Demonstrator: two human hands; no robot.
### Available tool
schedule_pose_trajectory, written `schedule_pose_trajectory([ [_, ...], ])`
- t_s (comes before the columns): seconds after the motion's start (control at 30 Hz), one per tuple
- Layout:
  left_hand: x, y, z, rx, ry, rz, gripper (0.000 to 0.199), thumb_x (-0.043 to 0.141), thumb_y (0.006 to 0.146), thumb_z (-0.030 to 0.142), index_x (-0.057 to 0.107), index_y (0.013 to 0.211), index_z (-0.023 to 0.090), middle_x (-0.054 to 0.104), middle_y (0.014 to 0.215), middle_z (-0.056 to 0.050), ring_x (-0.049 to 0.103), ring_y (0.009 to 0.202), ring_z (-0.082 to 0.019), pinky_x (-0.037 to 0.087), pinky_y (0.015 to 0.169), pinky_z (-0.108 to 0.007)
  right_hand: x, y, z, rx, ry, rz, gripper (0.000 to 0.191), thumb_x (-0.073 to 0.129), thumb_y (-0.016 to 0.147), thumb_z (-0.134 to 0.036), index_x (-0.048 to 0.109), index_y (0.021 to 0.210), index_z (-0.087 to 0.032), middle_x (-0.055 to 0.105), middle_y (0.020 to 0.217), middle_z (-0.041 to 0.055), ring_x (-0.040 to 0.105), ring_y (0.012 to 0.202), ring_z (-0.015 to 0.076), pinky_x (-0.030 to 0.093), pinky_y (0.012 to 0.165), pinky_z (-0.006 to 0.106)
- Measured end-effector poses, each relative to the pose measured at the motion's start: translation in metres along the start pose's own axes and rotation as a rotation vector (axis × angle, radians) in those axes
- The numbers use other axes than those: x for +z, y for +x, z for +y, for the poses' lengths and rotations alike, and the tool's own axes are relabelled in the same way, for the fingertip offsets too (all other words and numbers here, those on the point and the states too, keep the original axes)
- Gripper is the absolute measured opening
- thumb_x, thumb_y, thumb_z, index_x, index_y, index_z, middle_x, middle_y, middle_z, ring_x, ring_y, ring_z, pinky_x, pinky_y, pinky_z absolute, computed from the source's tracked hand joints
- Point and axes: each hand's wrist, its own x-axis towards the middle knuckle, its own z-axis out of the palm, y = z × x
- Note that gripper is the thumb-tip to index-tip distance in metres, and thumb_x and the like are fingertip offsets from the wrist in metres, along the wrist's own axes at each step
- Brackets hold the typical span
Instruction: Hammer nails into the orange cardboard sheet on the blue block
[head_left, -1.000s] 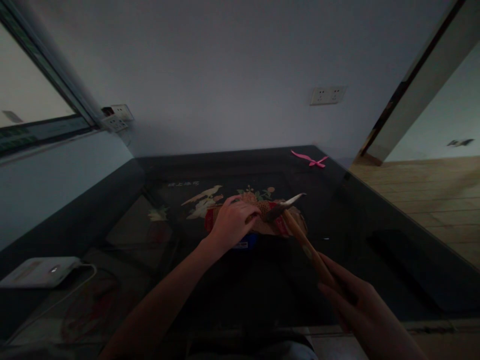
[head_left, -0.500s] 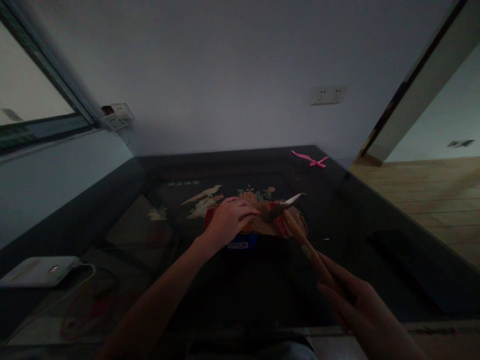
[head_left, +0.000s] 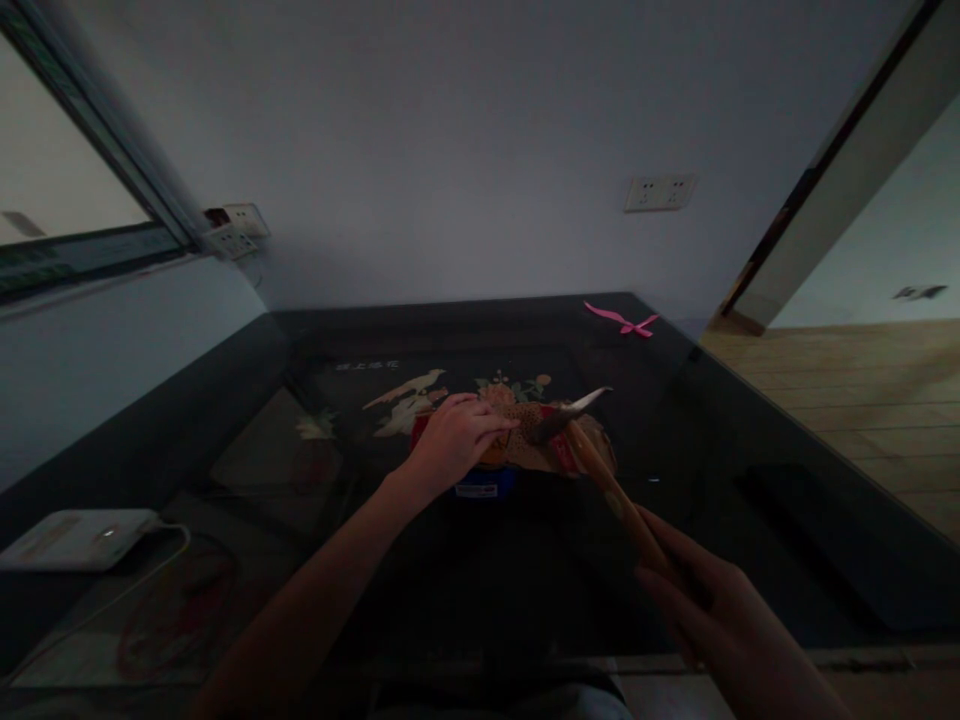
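My right hand (head_left: 705, 590) is wrapped round the wooden handle of a claw hammer (head_left: 616, 500). The hammer's dark head rests on or just above a brown, speckled piece (head_left: 526, 418) with red parts, and its pale curved claw points up to the right. I cannot make out what the speckled piece is. My left hand (head_left: 459, 435) lies over the left part of it, fingers together and pinched near the hammer head; whatever they hold is too small or hidden. A blue block-like thing with a white label (head_left: 484, 487) shows beneath the piece.
The dark glossy table (head_left: 480, 570) carries a bird-and-flower picture. A pink ribbon (head_left: 626, 322) lies at the back right. On the left is a white device (head_left: 82, 540) with a cable; a dark flat object (head_left: 832, 540) lies at the right. Sockets (head_left: 660, 193) are on the wall.
Almost nothing differs. The view has shifted very slightly, and both hands and the hammer keep nearly the same positions.
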Motion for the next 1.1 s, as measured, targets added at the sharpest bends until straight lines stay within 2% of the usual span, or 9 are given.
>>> schedule_pose_trajectory([
  [0.13, -0.0003, 0.0011, 0.0008, -0.002, -0.015, -0.010, 0.025, 0.057, 0.090, 0.012, 0.071, 0.108, 0.023, 0.069, 0.085, -0.002, 0.063, 0.082, -0.015, 0.043, 0.097, -0.039, -0.0003, 0.0020, -0.0027, -0.110, -0.050, 0.068, 0.056, 0.060, 0.078, -0.037, 0.061, 0.131, -0.021, 0.075, 0.110, 0.0082, 0.073, 0.081, 0.0261, 0.059, 0.063, 0.032],
  [0.23, 0.0007, 0.0015, 0.0007, 0.002, -0.016, -0.017, 0.025, 0.056, 0.090, 0.012, 0.071, 0.106, 0.024, 0.070, 0.087, -0.002, 0.063, 0.084, -0.015, 0.043, 0.097, -0.039, 0.0011, 0.0022, -0.0017, -0.137, -0.042, 0.088, 0.052, 0.061, 0.078, -0.034, 0.063, 0.129, -0.024, 0.075, 0.110, 0.0067, 0.071, 0.097, 0.0297, 0.060, 0.075, 0.037],
  [0.33, 0.0018, 0.0011, 0.0004, 0.007, -0.027, 0.000, 0.023, 0.057, 0.089, 0.012, 0.071, 0.104, 0.024, 0.071, 0.088, -0.001, 0.064, 0.085, -0.015, 0.042, 0.098, -0.040, 0.0024, 0.0011, 0.0011, -0.139, 0.000, 0.110, 0.049, 0.061, 0.079, -0.032, 0.065, 0.127, -0.028, 0.077, 0.105, 0.0062, 0.069, 0.101, 0.0317, 0.059, 0.079, 0.041],
  [0.47, 0.0030, 0.0004, 0.0007, -0.004, -0.044, 0.040, 0.017, 0.059, 0.089, 0.015, 0.072, 0.097, 0.023, 0.074, 0.088, -0.001, 0.065, 0.082, -0.015, 0.041, 0.098, -0.040, 0.0023, 0.0002, 0.0031, -0.109, 0.043, 0.098, 0.048, 0.060, 0.080, -0.031, 0.065, 0.128, -0.027, 0.078, 0.090, 0.0072, 0.072, 0.090, 0.0309, 0.060, 0.072, 0.041],
  [0.57, 0.0034, 0.0006, 0.0020, -0.039, -0.055, 0.063, 0.011, 0.061, 0.088, 0.017, 0.071, 0.090, 0.021, 0.075, 0.088, 0.000, 0.066, 0.082, -0.015, 0.039, 0.100, -0.041, 0.0017, 0.0006, 0.0038, -0.068, 0.041, 0.050, 0.053, 0.059, 0.081, -0.034, 0.060, 0.133, -0.024, 0.075, 0.074, 0.0052, 0.071, 0.069, 0.0260, 0.058, 0.058, 0.035],
  [0.63, 0.0031, 0.0012, 0.0031, -0.064, -0.065, 0.065, 0.008, 0.063, 0.087, 0.017, 0.070, 0.087, 0.021, 0.075, 0.087, 0.001, 0.067, 0.082, -0.015, 0.039, 0.101, -0.041, 0.0015, 0.0008, 0.0040, -0.014, 0.035, 0.006, 0.059, 0.058, 0.082, -0.037, 0.053, 0.139, -0.021, 0.068, 0.059, 0.0013, 0.064, 0.050, 0.0210, 0.052, 0.044, 0.029],
  [0.7, 0.0027, 0.0019, 0.0038, -0.087, -0.085, 0.061, 0.004, 0.065, 0.085, 0.018, 0.069, 0.085, 0.020, 0.075, 0.086, 0.001, 0.067, 0.080, -0.015, 0.038, 0.101, -0.041, 0.0015, 0.0009, 0.0036, 0.020, 0.028, -0.017, 0.064, 0.057, 0.082, -0.040, 0.049, 0.142, -0.017, 0.061, 0.052, -0.0017, 0.054, 0.040, 0.0171, 0.044, 0.036, 0.026],
  [0.93, 0.0017, 0.0028, 0.0033, -0.141, -0.146, 0.063, 0.003, 0.066, 0.085, 0.020, 0.068, 0.085, 0.021, 0.074, 0.083, 0.003, 0.067, 0.078, -0.014, 0.038, 0.103, -0.042, 0.0022, -0.0017, 0.0017, 0.036, 0.048, -0.023, 0.064, 0.055, 0.085, -0.041, 0.044, 0.144, -0.018, 0.057, 0.054, -0.0040, 0.050, 0.042, 0.0145, 0.041, 0.038, 0.024],
  [1.1, 0.0005, 0.0019, 0.0032, -0.179, -0.165, 0.067, 0.003, 0.066, 0.084, 0.019, 0.068, 0.083, 0.021, 0.074, 0.081, 0.002, 0.067, 0.080, -0.016, 0.041, 0.101, -0.041, 0.0017, -0.0006, 0.0038, 0.022, 0.025, -0.051, 0.064, 0.053, 0.086, -0.041, 0.044, 0.144, -0.016, 0.064, 0.059, -0.0007, 0.057, 0.047, 0.0181, 0.046, 0.041, 0.026],
])
